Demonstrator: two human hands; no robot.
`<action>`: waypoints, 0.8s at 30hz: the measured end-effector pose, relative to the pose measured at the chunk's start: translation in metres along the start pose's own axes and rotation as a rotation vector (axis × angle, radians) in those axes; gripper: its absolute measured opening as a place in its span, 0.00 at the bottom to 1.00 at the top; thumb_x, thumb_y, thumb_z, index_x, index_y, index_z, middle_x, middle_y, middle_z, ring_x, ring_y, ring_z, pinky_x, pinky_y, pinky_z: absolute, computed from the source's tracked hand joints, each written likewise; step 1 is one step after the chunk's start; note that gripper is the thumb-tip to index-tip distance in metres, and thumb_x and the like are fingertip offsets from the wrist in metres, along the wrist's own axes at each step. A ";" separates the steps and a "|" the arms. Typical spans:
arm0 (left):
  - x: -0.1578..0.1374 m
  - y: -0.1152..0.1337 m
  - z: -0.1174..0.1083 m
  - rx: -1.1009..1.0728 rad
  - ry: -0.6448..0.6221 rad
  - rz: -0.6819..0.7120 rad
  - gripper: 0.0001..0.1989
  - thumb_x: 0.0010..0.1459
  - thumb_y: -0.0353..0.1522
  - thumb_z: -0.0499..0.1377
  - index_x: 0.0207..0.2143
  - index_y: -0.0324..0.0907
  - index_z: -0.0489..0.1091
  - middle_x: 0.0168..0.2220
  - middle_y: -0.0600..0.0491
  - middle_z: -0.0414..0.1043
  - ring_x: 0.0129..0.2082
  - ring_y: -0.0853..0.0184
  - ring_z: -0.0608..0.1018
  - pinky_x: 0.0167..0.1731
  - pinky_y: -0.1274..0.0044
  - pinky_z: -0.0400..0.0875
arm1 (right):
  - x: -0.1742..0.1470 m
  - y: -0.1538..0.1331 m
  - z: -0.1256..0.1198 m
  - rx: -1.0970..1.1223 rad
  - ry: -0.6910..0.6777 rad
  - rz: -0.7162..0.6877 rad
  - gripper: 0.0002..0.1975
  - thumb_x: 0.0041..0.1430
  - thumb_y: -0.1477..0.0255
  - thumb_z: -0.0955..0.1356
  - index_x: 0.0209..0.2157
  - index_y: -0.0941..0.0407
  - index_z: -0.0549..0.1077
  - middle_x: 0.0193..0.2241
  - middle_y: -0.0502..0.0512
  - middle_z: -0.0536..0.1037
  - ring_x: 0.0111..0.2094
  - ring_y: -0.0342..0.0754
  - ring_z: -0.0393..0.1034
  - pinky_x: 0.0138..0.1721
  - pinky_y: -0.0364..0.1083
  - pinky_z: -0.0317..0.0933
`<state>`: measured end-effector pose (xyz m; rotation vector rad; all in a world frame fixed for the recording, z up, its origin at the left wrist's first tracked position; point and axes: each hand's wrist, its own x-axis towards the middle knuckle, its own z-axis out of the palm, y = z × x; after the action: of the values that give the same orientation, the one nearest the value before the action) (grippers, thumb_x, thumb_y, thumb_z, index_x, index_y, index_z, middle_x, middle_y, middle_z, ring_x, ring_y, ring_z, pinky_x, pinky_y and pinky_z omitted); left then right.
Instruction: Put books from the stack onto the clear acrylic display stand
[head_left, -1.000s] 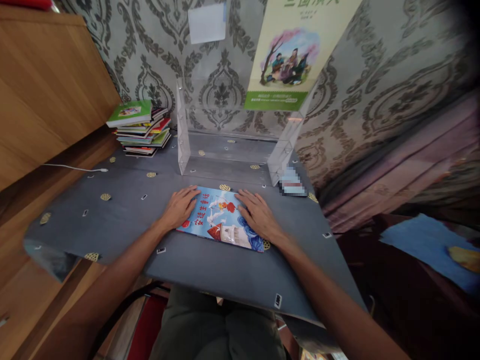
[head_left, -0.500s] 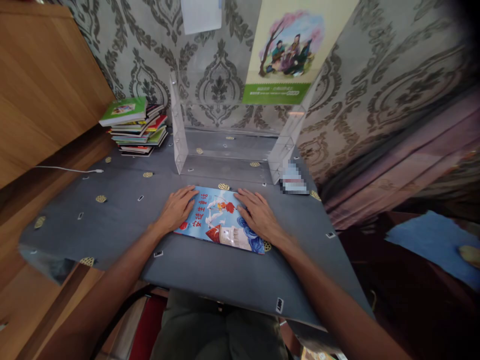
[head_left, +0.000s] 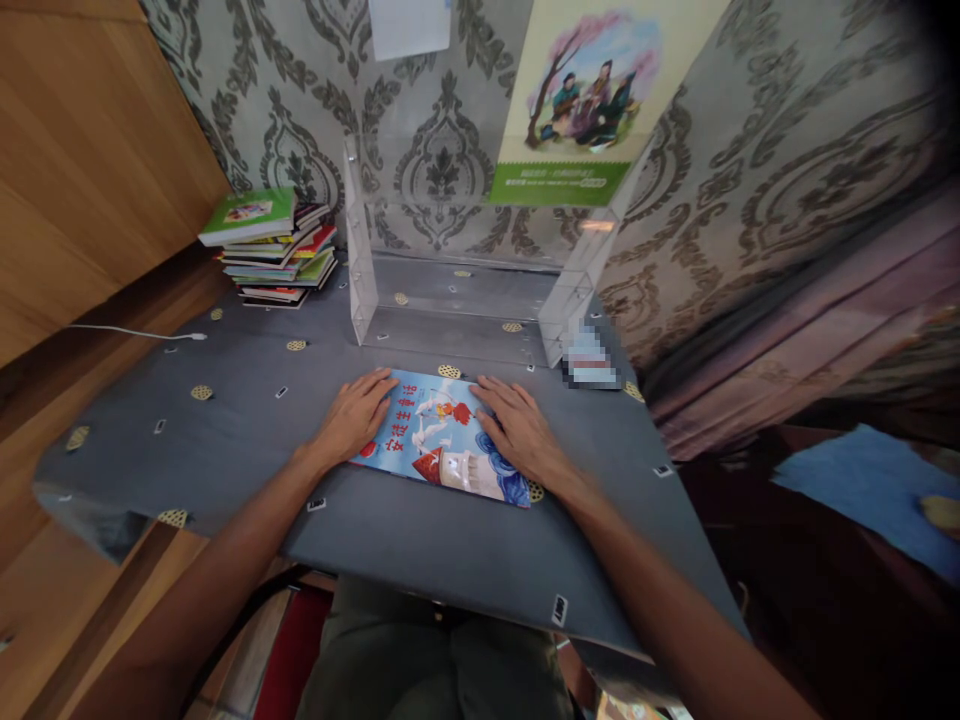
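Observation:
A blue picture book (head_left: 442,440) with red lettering, white birds and a tower on its cover lies closed and flat on the cloth-covered table. My left hand (head_left: 358,415) rests palm down over its left edge, fingers stretched toward the far corner. Along the right edge lies my right hand (head_left: 520,425), also palm down, with its fingers extended and the thumb on the cover. Neither hand lifts the book. Behind it stands a clear acrylic rack (head_left: 360,290) with shelves.
A stack of books (head_left: 274,250) stands at the back left, near a white cable (head_left: 150,332). Beside the rack's right foot is a small blurred item (head_left: 591,358). The grey tablecloth (head_left: 232,420) hangs over the table edge. A blue cloth (head_left: 862,495) lies at the right.
The camera view has shifted very slightly. My hands and the book keep the same positions on the table.

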<state>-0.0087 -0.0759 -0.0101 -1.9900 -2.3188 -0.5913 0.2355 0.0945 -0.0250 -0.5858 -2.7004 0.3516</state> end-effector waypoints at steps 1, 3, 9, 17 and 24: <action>0.000 0.000 0.000 0.000 0.001 -0.003 0.21 0.69 0.33 0.46 0.60 0.42 0.67 0.64 0.45 0.65 0.63 0.58 0.68 0.59 0.62 0.67 | 0.000 0.000 0.000 0.001 0.001 0.000 0.24 0.71 0.65 0.56 0.62 0.55 0.67 0.64 0.61 0.67 0.66 0.56 0.60 0.65 0.63 0.52; 0.000 -0.001 0.001 -0.002 0.003 -0.006 0.21 0.69 0.33 0.46 0.60 0.42 0.66 0.65 0.46 0.65 0.64 0.58 0.68 0.59 0.61 0.66 | 0.000 -0.001 -0.001 0.003 -0.005 0.005 0.24 0.71 0.65 0.56 0.62 0.56 0.67 0.64 0.61 0.67 0.66 0.55 0.59 0.66 0.63 0.51; 0.000 0.000 0.001 -0.005 0.004 -0.005 0.21 0.69 0.34 0.45 0.60 0.42 0.67 0.65 0.45 0.65 0.64 0.58 0.68 0.59 0.62 0.67 | 0.001 -0.003 -0.003 0.001 -0.034 0.029 0.24 0.71 0.65 0.56 0.62 0.58 0.67 0.65 0.63 0.66 0.66 0.56 0.59 0.67 0.62 0.50; 0.000 0.000 0.000 -0.012 -0.001 -0.010 0.21 0.69 0.34 0.46 0.60 0.43 0.67 0.65 0.46 0.65 0.64 0.58 0.67 0.59 0.61 0.67 | 0.000 -0.003 -0.003 0.011 -0.033 0.019 0.24 0.71 0.65 0.55 0.62 0.56 0.66 0.65 0.62 0.66 0.67 0.55 0.58 0.66 0.63 0.50; 0.000 0.001 -0.001 -0.001 -0.009 0.007 0.21 0.69 0.33 0.45 0.60 0.39 0.66 0.65 0.43 0.64 0.64 0.57 0.67 0.59 0.62 0.67 | 0.001 -0.002 -0.001 -0.002 -0.027 0.017 0.23 0.71 0.66 0.56 0.62 0.55 0.67 0.65 0.61 0.67 0.66 0.55 0.59 0.66 0.62 0.50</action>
<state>-0.0076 -0.0760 -0.0085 -2.0044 -2.3154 -0.5844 0.2349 0.0935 -0.0231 -0.6085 -2.7232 0.3642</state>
